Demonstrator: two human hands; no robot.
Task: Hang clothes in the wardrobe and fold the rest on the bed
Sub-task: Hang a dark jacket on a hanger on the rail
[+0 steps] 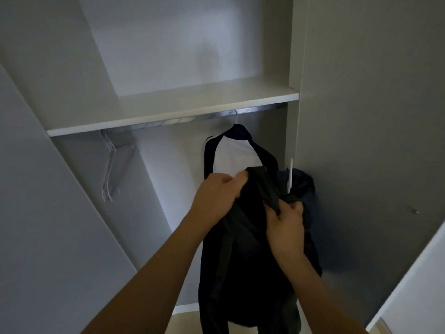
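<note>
I hold a black garment (250,261) up in front of the open wardrobe (168,104). My left hand (216,196) grips its top left edge. My right hand (285,227) pinches a dark strap-like fold at its top right. A white hanger (290,175) pokes up just behind my right hand, partly hidden by the cloth. On the metal rail (192,118) under the shelf hangs a white top with dark sleeves (234,155), directly behind the black garment. Another dark garment (305,186) shows at the right, behind my right hand.
Several empty wire hangers (113,165) hang at the left end of the rail. The shelf (204,97) above holds nothing visible. The wardrobe's right door (373,141) stands open close to my right arm. A light floor strip (185,321) shows below.
</note>
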